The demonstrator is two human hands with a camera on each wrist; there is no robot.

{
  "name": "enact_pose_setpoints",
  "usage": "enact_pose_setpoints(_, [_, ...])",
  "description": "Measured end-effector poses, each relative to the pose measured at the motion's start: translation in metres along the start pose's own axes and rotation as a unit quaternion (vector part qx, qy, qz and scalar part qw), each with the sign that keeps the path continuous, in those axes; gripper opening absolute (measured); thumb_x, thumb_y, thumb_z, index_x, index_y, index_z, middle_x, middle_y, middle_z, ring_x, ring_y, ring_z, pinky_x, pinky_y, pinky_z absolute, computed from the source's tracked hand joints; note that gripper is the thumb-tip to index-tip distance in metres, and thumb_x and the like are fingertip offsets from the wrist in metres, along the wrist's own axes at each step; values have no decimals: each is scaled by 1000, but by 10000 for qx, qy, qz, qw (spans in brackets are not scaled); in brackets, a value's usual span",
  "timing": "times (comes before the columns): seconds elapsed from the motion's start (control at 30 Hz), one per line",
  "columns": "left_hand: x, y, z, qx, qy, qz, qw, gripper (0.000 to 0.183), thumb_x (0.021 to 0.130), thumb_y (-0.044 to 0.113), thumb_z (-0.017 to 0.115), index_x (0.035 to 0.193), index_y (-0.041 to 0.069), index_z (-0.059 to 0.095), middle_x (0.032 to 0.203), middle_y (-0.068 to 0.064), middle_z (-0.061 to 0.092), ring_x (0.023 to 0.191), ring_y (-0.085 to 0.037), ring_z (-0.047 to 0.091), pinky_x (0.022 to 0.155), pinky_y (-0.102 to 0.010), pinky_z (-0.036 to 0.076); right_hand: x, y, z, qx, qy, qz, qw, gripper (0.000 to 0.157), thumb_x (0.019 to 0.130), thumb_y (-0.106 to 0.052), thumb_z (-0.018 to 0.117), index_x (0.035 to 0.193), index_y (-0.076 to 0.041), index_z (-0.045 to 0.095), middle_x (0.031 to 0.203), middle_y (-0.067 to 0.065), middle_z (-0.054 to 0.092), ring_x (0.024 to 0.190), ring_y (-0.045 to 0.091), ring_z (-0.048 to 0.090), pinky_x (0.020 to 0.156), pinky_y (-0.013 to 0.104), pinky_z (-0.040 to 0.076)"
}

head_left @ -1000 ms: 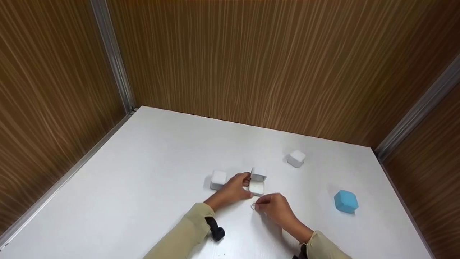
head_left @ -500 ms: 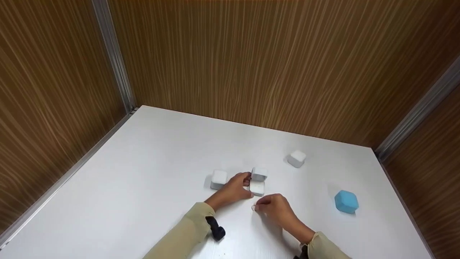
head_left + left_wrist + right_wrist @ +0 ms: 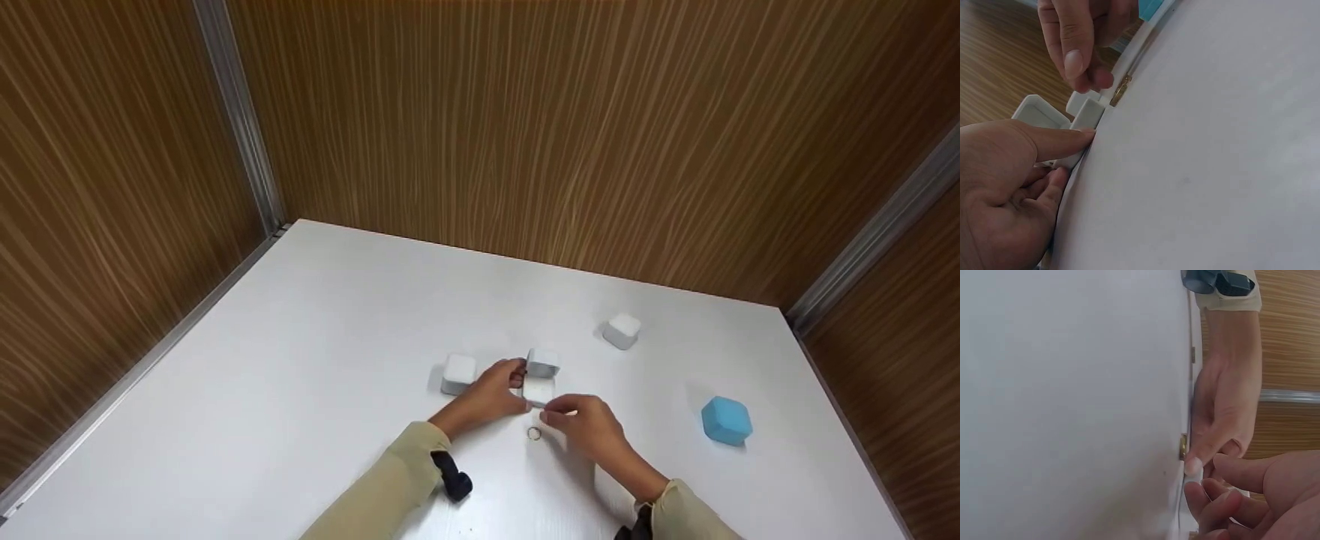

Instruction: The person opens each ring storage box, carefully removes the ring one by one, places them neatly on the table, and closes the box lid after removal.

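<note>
My left hand (image 3: 491,394) grips a small white ring box (image 3: 538,391) by its base, thumb along the front edge. The box's lid (image 3: 1041,114) stands raised. In front of it on the table lies a gold-coloured ring (image 3: 534,433), also seen as a gold ring (image 3: 1121,91) in the left wrist view. My right hand (image 3: 589,427) hovers just right of the box's front corner, fingers loosely bent. Nothing shows between its thumb and fingers; in the right wrist view the thumb and fingertips (image 3: 1224,503) are apart.
A closed white box (image 3: 459,373) sits just left of the left hand. Another white box (image 3: 622,331) is farther back to the right. At the right is a blue box (image 3: 727,420). A wood-grain panel (image 3: 510,135) rises behind the white table (image 3: 337,315).
My right hand has let go of the ring, which now lies on the table, and has moved slightly up and right towards the box. The left hand keeps its hold on the box.
</note>
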State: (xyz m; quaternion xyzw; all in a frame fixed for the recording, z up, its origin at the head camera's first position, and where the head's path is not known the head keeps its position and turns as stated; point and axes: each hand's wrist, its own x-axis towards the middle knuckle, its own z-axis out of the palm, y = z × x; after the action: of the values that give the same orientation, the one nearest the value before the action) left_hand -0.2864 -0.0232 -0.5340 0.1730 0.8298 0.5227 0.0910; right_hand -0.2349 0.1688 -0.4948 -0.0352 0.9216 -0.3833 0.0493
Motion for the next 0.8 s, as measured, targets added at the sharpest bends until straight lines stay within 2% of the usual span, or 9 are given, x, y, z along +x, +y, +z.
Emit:
enact_pose_setpoints(0.07, [0,1,1,-38,-10,-42,10000,72,83,8,77,147,-1,45,139,-15,54,125,-26,57,107,-36,46,3,-3,-6,161,107,16,9998,13,89,-21,77,98,-11,79,103,5,76,95,19,66,77,35,51])
enact_pose_setpoints(0.27, [0,3,3,-167,-58,-13,9998,71,83,4,77,146,-1,45,137,-15,55,124,-26,59,105,-33,47,14,-10,-26,802,382,12,9960,23,91,-22,75,108,-6,76,110,13,74,69,25,63,56,28,48])
enact_pose_setpoints(0.43, [1,6,4,-192,-91,-52,9998,70,83,3,77,146,-1,46,138,-14,55,124,-26,59,105,-32,48,24,-12,-37,1031,517,2,9933,34,94,-27,71,119,-4,71,120,17,70,81,28,62,61,28,49])
enact_pose_setpoints(0.53, [1,7,5,-200,-101,-85,9997,70,84,4,77,146,-1,45,138,-14,56,124,-26,59,105,-32,48,32,-10,-40,1160,538,99,9917,44,95,-32,70,127,-2,66,127,19,66,88,30,63,67,31,52])
enact_pose_setpoints(0.67, [1,6,5,-217,-75,-40,9997,68,84,3,77,145,-1,47,136,-14,56,123,-27,60,106,-34,48,43,-7,-39,1216,460,232,9912,55,96,-40,68,133,0,60,135,22,61,77,24,63,71,37,52])
enact_pose_setpoints(0.8, [0,5,6,-243,-75,-4,9997,67,83,3,77,144,0,48,135,-14,56,123,-26,60,105,-34,48,52,-3,-35,1213,251,368,9916,67,94,-51,65,137,-1,57,136,22,60,64,16,58,64,34,48])
